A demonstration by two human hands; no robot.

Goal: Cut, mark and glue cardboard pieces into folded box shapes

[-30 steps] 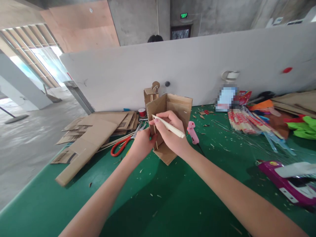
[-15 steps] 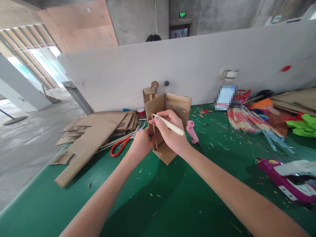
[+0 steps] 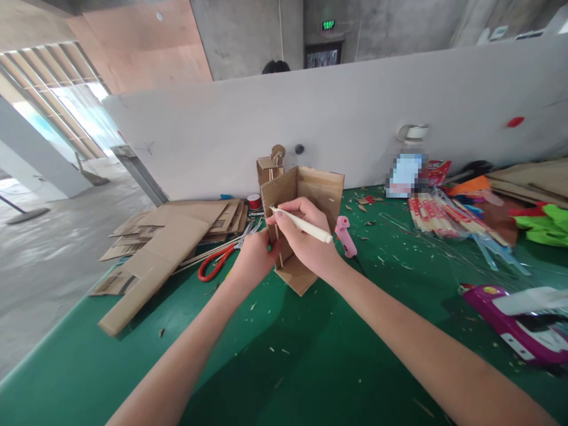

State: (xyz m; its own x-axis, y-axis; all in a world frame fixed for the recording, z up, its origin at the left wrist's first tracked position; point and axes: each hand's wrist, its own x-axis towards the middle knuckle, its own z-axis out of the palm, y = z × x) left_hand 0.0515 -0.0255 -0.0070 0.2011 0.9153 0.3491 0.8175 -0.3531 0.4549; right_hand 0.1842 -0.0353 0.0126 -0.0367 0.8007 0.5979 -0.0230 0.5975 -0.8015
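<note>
An upright cardboard structure (image 3: 320, 188) with joined walls and a base stands on the green table. My right hand (image 3: 310, 234) is closed round a cream-coloured pen (image 3: 310, 228), its tip against the inner face of the left wall. My left hand (image 3: 255, 257) grips the lower left edge of that wall, thumb on the inside, fingers mostly hidden behind. A thin wooden stick (image 3: 280, 253) runs upright along the wall between my hands. Orange-handled scissors (image 3: 217, 263) lie left of my left hand, and a pink glue gun (image 3: 346, 236) lies right of the structure.
Stacked cardboard pieces (image 3: 164, 236) lie on the left. Behind stands another cardboard piece with a round top (image 3: 278, 155), near a red spool (image 3: 254, 202). Packaged sticks (image 3: 437, 216), a phone (image 3: 404, 174) and a purple tool (image 3: 510, 322) are to the right. A white partition (image 3: 355, 112) closes the back.
The pen tip and my right fingers have shifted slightly left and down on the cardboard wall. My left hand keeps its grip in the same place.
</note>
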